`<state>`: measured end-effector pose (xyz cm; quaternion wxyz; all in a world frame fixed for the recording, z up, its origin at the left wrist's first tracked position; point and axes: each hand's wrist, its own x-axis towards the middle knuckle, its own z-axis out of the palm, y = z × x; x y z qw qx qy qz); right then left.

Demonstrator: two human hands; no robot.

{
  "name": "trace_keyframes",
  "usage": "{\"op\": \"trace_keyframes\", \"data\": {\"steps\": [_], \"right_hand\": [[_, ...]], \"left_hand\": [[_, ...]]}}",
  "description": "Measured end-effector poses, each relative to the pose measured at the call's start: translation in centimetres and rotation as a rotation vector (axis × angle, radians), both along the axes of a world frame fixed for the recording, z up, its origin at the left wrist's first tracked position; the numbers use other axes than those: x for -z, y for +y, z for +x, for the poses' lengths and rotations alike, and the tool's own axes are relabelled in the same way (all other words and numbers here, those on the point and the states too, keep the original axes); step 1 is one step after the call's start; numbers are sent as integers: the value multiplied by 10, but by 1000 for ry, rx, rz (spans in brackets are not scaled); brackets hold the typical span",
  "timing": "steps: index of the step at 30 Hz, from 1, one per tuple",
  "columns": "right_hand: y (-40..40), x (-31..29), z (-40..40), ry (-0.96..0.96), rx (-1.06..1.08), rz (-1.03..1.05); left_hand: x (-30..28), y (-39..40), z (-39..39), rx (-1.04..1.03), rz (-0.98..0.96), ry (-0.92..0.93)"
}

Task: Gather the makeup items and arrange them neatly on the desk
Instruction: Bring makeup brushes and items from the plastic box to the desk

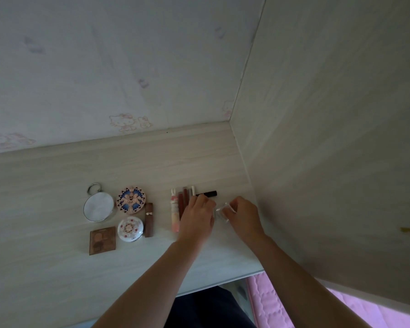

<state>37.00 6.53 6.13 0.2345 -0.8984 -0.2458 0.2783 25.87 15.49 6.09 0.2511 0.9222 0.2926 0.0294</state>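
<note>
Fingers of the right hand [243, 215] pinch a small clear item [221, 213], and I cannot tell what it is. Fingers of the left hand [197, 215] are bent down, with the tips on the row of slim tubes; whether they grip one or only push is not visible.

On the pale bench [45, 185] the makeup lies in two groups. At 9 o'clock from the hands are the round mirror [98, 207], the patterned compact [131, 200], the white compact [130, 229], the brown square palette [102, 240] and the brown lipstick [149, 220]. Just beside the left hand, at its 10 o'clock, stands the row: a pink bunny tube [175, 213], red tubes [183, 201], and a dark tube [208, 193] lying across at 12 o'clock.

Risks, as I judge them: the left wrist is over the row, so a sideways push can roll the tubes apart and spoil the line. The clear item is light and smooth, so it can slip from the pinch. The bench edge [223, 284] is at 6 o'clock, near the arms; a rolling tube may fall there.
</note>
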Motion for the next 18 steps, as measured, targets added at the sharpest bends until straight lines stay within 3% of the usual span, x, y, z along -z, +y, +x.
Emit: {"op": "trace_keyframes", "data": {"steps": [18], "right_hand": [[4, -11, -1, -147, -95, -185]], "left_hand": [[-9, 3, -22, 37, 73, 58]]}}
